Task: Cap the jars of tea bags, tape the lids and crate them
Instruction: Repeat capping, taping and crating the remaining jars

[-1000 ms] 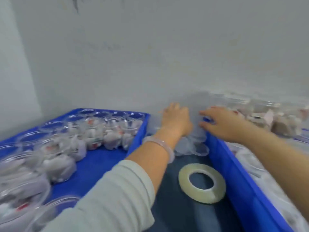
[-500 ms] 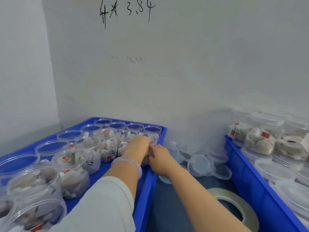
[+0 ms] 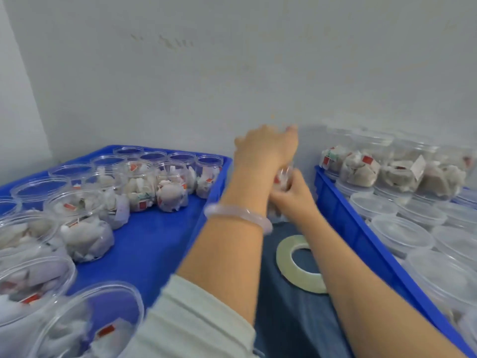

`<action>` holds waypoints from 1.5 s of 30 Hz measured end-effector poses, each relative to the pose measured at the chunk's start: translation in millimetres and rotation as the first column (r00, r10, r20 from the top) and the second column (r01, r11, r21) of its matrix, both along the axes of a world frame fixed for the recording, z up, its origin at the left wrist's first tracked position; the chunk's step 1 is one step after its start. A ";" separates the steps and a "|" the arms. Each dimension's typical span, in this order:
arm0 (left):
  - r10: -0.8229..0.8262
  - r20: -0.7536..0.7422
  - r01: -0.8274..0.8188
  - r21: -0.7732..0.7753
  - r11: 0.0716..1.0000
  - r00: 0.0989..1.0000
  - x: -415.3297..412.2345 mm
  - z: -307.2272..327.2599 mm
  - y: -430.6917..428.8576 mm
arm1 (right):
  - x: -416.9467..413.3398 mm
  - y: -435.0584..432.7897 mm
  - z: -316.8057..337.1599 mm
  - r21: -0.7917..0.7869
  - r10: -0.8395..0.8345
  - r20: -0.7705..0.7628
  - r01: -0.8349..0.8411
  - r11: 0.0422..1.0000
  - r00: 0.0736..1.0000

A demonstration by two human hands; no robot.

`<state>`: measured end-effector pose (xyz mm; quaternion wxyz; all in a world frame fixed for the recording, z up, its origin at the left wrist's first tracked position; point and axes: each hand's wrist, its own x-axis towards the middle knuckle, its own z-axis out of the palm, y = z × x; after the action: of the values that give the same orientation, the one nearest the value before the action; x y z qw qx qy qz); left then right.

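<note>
My right hand (image 3: 293,196) grips a clear jar of tea bags (image 3: 282,177) from below, over the gap between the two blue crates. My left hand (image 3: 267,149) stretches past it toward the wall, blurred; its fingers point away from me, and whether they hold anything is hidden. The left crate (image 3: 157,244) holds several open jars of tea bags (image 3: 170,187). In the right crate (image 3: 343,215) stand several capped jars (image 3: 358,169), stacked. A roll of clear tape (image 3: 284,262) lies flat on the dark surface between the crates, partly under my right forearm.
A white wall rises close behind both crates. An open jar (image 3: 87,321) sits at the near left corner by my left sleeve. The dark strip (image 3: 289,319) between the crates is narrow.
Both hands left the left crate's right corner and moved right to the gap. My right hand now holds a jar there. My left hand has gone further forward toward the wall.
</note>
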<state>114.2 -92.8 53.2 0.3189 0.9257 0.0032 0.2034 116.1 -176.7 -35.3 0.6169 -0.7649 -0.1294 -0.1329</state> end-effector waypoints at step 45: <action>0.051 0.322 0.263 -0.846 0.463 0.945 -6.1 -195.8 18.3 | -20.5 10.0 -28.0 -0.400 0.089 0.084 -0.048 0.915 0.993</action>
<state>108.0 -74.5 -142.6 0.7578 0.5841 0.0001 0.2907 95.6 -166.7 -63.2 0.4462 -0.8613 -0.2111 -0.1204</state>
